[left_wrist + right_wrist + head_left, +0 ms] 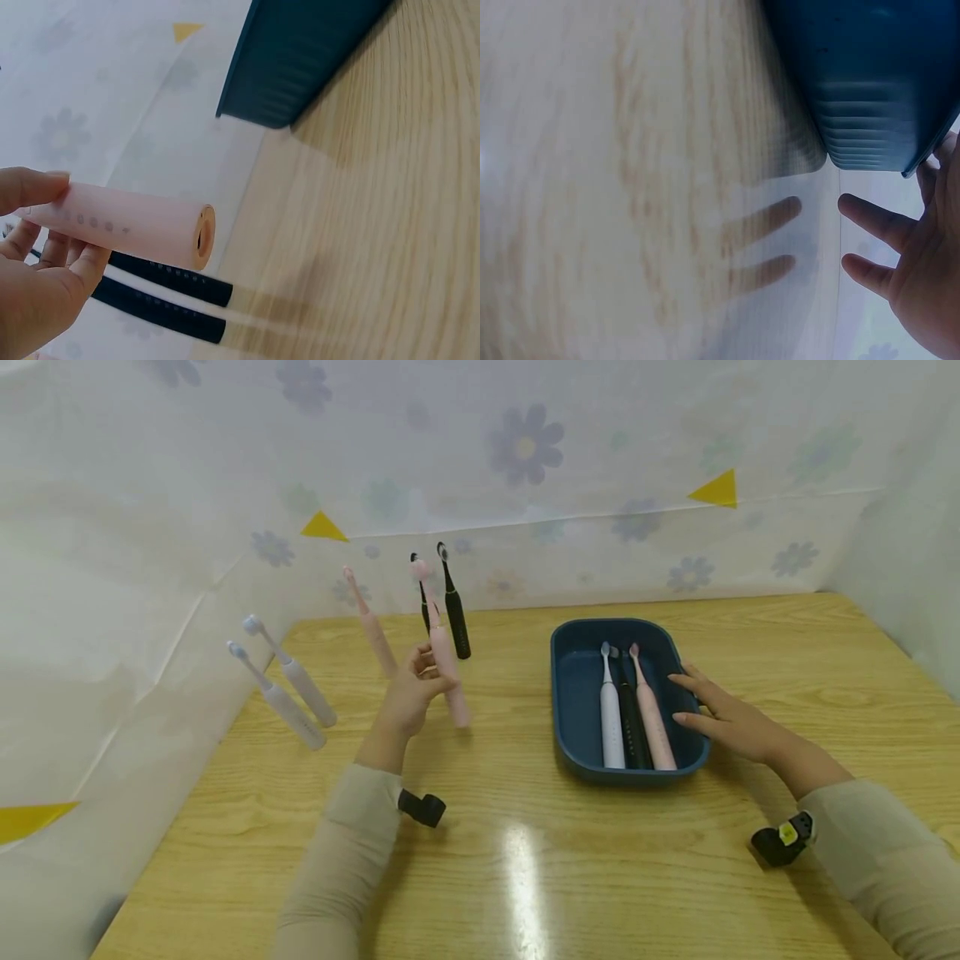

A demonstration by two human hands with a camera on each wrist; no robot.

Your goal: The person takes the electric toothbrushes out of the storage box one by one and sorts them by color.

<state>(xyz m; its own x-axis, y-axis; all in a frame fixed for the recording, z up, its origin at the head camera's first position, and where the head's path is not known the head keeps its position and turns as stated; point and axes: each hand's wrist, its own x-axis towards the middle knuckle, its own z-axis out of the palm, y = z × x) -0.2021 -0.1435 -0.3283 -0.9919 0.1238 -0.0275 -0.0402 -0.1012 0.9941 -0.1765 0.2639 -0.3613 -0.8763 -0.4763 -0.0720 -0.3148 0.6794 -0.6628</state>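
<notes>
Closest to the viewer, two sleeved forearms are reaching out over the wooden desk. Left hand is gripping a pink toothbrush around its handle, fingers and thumb curled round it, lifting it clear of the desk with its long axis running nearly upright, head pointing up and away toward the wall, base hanging down. Blue tray is lying to the right of that hand, well apart from it, already holding a white, a black and a pink brush side by side. Right hand is resting against the tray's right rim, fingers straight and relaxed, holding nothing. Black toothbrushes are standing just behind the lifted one.
</notes>
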